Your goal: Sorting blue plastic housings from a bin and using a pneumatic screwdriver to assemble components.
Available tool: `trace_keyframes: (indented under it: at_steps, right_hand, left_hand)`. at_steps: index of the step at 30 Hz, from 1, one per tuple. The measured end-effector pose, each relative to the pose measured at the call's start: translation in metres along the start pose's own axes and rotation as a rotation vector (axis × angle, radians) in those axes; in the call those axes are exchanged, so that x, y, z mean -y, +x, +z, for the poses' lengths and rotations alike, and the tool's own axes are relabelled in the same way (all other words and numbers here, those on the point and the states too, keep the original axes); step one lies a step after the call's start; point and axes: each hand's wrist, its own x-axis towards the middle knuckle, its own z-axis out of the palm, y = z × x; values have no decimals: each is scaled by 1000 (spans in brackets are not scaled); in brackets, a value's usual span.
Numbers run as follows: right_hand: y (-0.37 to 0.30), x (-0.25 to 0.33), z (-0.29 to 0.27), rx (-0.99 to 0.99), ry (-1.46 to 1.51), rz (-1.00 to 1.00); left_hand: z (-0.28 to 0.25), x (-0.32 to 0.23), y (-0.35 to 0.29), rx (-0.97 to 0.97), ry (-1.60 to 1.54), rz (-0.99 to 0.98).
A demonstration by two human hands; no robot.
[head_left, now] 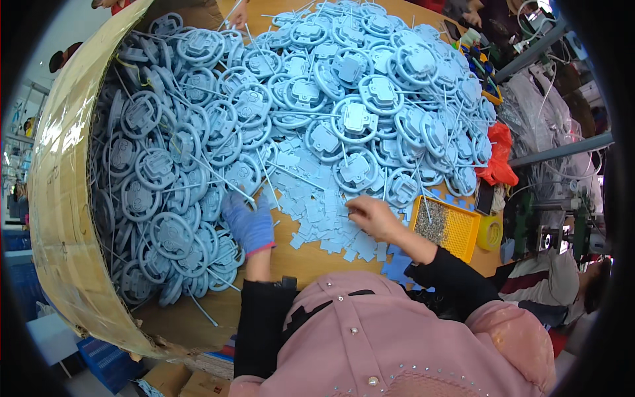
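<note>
My left hand (249, 223), in a blue-purple glove, is at the edge of the heaped blue plastic ring parts, its fingers apart. A thin pale rod (239, 190) from one part runs just by its fingertips; I see nothing clearly gripped. My bare right hand (372, 217) hovers over loose flat light-blue plastic pieces (317, 210), its fingers curled together. Whatever those fingers hold, if anything, is hidden. Beyond both hands rises a big pile of light-blue ring parts (355, 119) with square centres and long thin rods.
An open cardboard box (63, 192) on its side at the left holds many ring parts. To the right are a yellow tray (461, 231) of small metal screws, a tape roll (489, 233) and a red plastic bag (499, 155). Other people work around the wooden table (284, 248).
</note>
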Motion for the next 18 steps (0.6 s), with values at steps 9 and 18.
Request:
trace_keyframes:
  at_steps: [9,18]
  right_hand:
    - [4,-16,38,-49,-551,-181]
    - [-8,11,36,-144,-417,-215]
  left_hand:
    - [15,-28,52,96,613,156]
    - [11,-12,10,221,-726,-330]
